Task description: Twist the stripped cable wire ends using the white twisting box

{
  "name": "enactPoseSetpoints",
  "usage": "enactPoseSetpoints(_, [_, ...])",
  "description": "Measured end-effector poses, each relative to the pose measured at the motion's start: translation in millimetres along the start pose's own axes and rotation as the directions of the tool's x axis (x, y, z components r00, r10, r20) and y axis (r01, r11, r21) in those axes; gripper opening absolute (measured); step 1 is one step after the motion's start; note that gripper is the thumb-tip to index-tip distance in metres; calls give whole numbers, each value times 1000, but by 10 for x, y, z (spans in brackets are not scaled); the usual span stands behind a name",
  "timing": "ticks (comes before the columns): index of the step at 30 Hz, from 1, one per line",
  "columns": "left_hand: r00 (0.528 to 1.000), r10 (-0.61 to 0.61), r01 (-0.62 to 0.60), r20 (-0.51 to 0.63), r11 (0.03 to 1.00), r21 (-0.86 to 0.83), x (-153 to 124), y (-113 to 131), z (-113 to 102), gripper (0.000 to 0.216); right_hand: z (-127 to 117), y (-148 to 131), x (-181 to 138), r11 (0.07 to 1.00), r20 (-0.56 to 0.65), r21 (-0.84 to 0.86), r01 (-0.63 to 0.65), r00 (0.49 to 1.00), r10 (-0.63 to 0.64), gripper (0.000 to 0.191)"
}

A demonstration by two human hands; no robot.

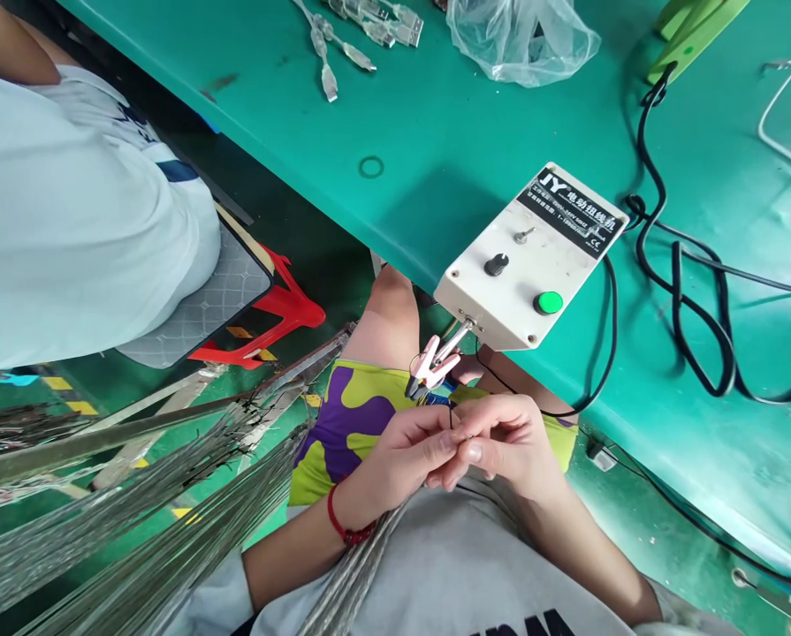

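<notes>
Dark wire [452, 413]: thin, black, only a short curved piece visible at the fingertips, on the near side of the white control box [534, 252], between box and torso. The piece stands roughly upright in view, bending toward the box; overall axis unclear from so little length.

Cable bundle [353, 583]: several translucent, silvery-grey strands lying together against the grey shirt [475, 565], farther from the box than the hands. Long axis diagonal, from low left of the box up toward it. It passes under the left forearm and is lost there; lower end cut off by the frame. Whether the dark wire belongs to this bundle cannot be told.

Left hand [414, 450], red bracelet [350, 521] at wrist: thumb and fingers pinch the dark wire. Right hand [501, 442]: thumb and index finger bent in, pinching at the same spot. Fingers hide most of the wire and its tip.

Pink clip [428, 364] with dark tips sits at the end of the metal shaft [453, 342] projecting from the box's near side, just beyond the hands. What lies between its tips is too small to make out.
</notes>
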State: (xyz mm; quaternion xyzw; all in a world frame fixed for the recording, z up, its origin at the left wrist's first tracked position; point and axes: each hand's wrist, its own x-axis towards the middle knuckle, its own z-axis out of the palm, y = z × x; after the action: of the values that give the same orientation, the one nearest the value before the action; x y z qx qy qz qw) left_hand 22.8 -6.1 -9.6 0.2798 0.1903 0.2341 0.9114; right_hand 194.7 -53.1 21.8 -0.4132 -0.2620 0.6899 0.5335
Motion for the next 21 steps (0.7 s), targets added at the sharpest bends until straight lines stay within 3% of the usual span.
enactPoseSetpoints(6, [997,-56,57,46,998,-22,23,4,-6,57,-22,54,-7,995,-47,43,-88,995,90,47])
enactPoseSetpoints(14, [998,-38,39,57,999,-6,54,7,-4,58,10,9,3,993,-76,105,-53,995,61,42])
enactPoseSetpoints(21, [999,-22,22,45,1000,15,39,-37,-40,58,-14,8,12,1000,-72,15,-3,997,4,42])
